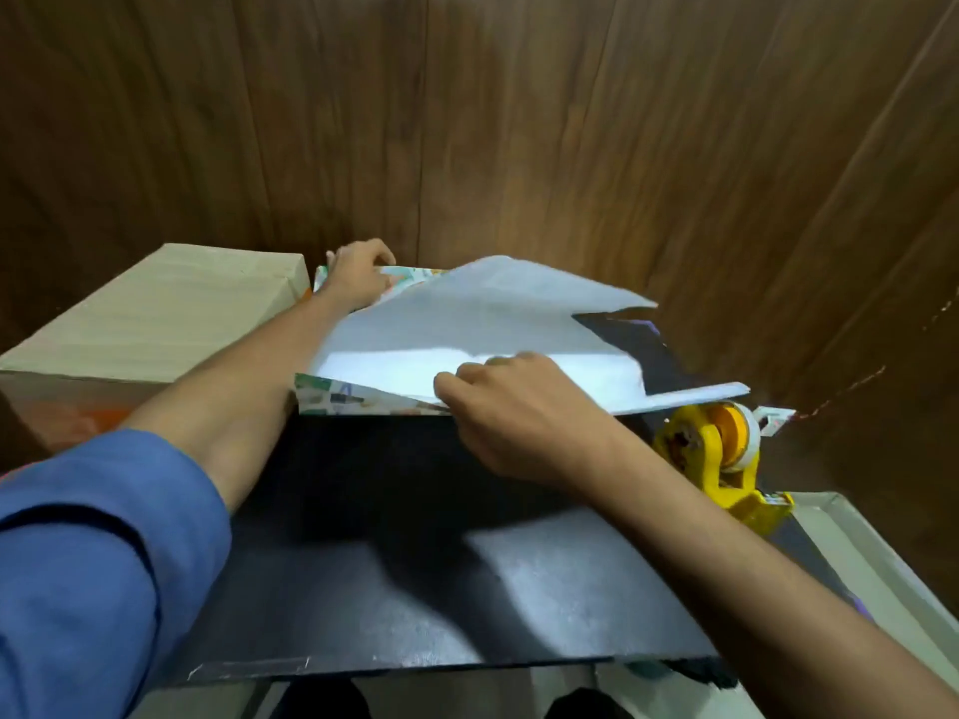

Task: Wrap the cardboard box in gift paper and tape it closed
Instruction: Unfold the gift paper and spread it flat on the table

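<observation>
A sheet of gift paper point(467, 324), white on the back and printed with a colourful pattern on the face, lies on the black table point(394, 563), partly folded over with its white side up. My left hand point(358, 275) holds the paper's far left corner, fingers curled over the edge. My right hand point(511, 412) pinches the near edge of the folded paper. The cardboard box point(155, 313) stands at the left of the table, apart from the paper. A yellow tape dispenser point(721, 448) with a roll of tape lies at the right, just past the paper.
A brown wood-panelled wall point(519, 121) rises close behind the table. A pale tray or ledge point(872, 557) runs along the table's right side. The table's front edge is near the bottom of the view.
</observation>
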